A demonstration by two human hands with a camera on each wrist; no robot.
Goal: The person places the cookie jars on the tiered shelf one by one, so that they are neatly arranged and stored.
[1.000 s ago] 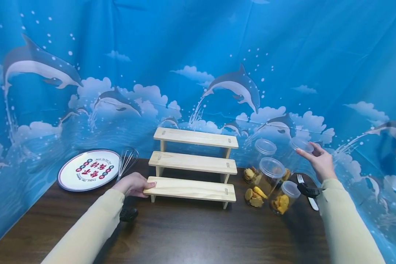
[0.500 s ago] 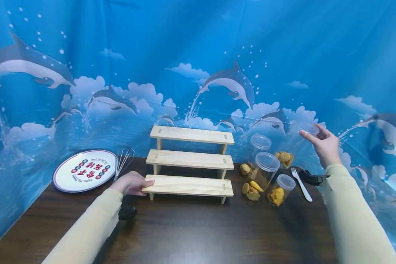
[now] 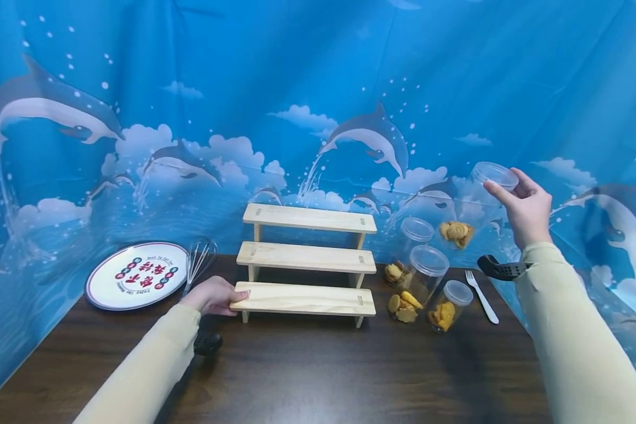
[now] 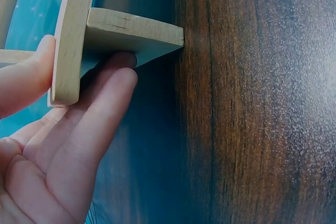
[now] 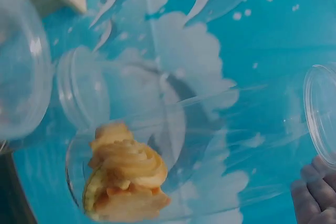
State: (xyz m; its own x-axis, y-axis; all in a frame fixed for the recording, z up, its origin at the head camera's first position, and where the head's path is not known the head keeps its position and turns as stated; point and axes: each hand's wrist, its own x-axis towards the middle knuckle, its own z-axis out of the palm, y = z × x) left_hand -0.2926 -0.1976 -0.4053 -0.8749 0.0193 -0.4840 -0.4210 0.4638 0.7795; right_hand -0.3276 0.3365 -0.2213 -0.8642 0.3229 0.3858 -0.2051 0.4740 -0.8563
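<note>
A three-tier wooden display stand [image 3: 307, 257] stands mid-table. At its left, my left hand [image 3: 215, 296] grips the end of the lowest shelf; the left wrist view shows the thumb [image 4: 32, 77] on top and fingers [image 4: 100, 119] underneath. My right hand [image 3: 531, 207] holds a tall clear jar [image 3: 469, 203] by its lidded top, raised above the table and slightly tilted. Cookies [image 5: 126, 177] lie in the jar's bottom. Below and left of it stand several lidded jars of snacks, among them a tall one [image 3: 428, 265] and a shorter one [image 3: 449, 306].
A white plate [image 3: 138, 277] with red lettering leans at the back left, beside a wire whisk [image 3: 197, 262]. On the right lies a white-handled fork [image 3: 482, 297]. A blue dolphin-print cloth [image 3: 297, 88] hangs behind the dark wooden table [image 3: 307, 377].
My right hand has lifted the cookie jar up from among the other jars, uncovering the fork. The left hand keeps its grip on the stand. The head view has shifted slightly.
</note>
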